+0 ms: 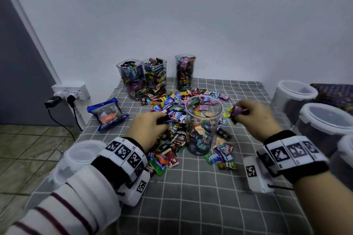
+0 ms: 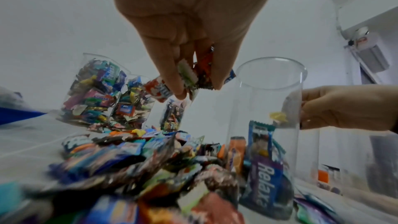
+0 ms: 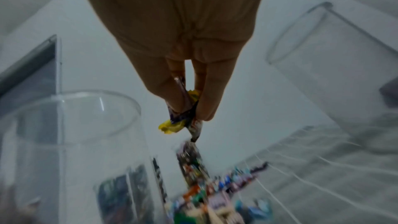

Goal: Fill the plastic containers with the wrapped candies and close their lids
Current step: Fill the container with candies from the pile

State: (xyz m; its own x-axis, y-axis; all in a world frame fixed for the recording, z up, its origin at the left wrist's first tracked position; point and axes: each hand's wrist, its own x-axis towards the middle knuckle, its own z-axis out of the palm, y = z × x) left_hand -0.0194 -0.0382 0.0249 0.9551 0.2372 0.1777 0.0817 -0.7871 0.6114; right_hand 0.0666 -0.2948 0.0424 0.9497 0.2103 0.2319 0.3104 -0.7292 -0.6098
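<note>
Your left hand is hovering over the pile of loose candies on the checked worktop, just left of the clear cylinder jar. From the head view only a dark wrapper is showing in its grip; the left wrist view is revealing more, with the fingers clamped together on a bunch of candies in green, red and blue wrappers, held above the pile.

Your right hand is sitting just right of the jar near its rim, fingers pinching a few candies, one yellow and one purple. The right wrist view is blurred, yet it is showing those pieces dangling beside the jar's open mouth, not inside it.

The jar is standing upright and is part-filled, lid off. Three filled jars are standing at the far edge by the wall, also uncovered. The head view alone is showing white-rimmed tubs at your right, a stack of lids at your left, and a blue zip pouch.
</note>
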